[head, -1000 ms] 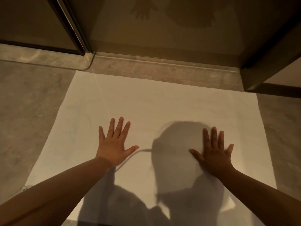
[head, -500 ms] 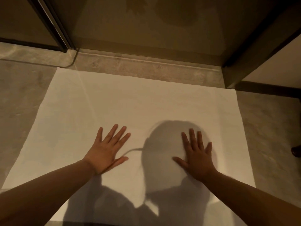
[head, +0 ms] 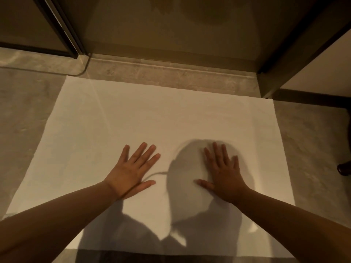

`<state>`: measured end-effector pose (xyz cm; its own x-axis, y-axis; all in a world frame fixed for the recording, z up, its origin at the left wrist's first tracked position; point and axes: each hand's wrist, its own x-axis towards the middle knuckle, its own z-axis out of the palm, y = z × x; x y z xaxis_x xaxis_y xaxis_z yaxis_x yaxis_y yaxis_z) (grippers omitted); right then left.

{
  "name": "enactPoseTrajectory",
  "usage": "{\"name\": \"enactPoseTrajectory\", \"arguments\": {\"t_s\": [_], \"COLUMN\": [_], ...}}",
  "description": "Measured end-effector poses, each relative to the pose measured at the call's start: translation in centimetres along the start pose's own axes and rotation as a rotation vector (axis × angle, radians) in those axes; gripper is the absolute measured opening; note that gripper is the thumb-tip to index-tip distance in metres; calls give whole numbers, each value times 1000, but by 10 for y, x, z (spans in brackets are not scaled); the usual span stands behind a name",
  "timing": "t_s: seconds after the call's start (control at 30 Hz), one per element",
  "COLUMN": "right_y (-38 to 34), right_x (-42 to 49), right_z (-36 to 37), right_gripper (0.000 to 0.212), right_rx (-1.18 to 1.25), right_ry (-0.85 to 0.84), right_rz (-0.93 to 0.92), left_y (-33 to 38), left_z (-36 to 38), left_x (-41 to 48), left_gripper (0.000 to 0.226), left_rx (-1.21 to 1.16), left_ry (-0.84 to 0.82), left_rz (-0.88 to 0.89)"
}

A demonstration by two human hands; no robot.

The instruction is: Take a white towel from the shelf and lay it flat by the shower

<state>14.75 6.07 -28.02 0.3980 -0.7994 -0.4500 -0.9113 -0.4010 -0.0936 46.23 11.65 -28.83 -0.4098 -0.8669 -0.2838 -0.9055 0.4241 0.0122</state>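
A white towel [head: 152, 118] lies spread flat on the grey stone floor, its far edge along the shower's raised threshold [head: 171, 71]. My left hand [head: 131, 169] rests palm down on the towel near its middle, fingers spread. My right hand [head: 224, 173] presses flat on the towel a little to the right, fingers also apart, inside the shadow of my head. Neither hand holds anything.
The shower's glass door [head: 171, 25] stands behind the threshold, with a dark metal frame post [head: 62, 31] at the left and a dark frame [head: 296, 46] at the right. A dark rounded object [head: 343, 168] sits on the floor at the right edge.
Both hands have slid toward each other and toward me across the towel, staying flat. The view has shifted slightly; the towel lies as before.
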Motion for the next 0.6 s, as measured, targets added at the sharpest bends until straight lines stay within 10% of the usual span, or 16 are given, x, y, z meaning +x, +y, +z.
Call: {"name": "enactPoseTrajectory", "arguments": {"t_s": [0.6], "right_y": [12], "right_x": [0], "right_z": [-11], "right_gripper": [97], "right_rx": [-22], "right_ry": [-69], "right_rz": [34], "left_y": [-15], "left_z": [-4], "left_x": [-15], "left_gripper": [75], "left_rx": [-52], "left_ry": [-9], "left_rz": [-90]}}
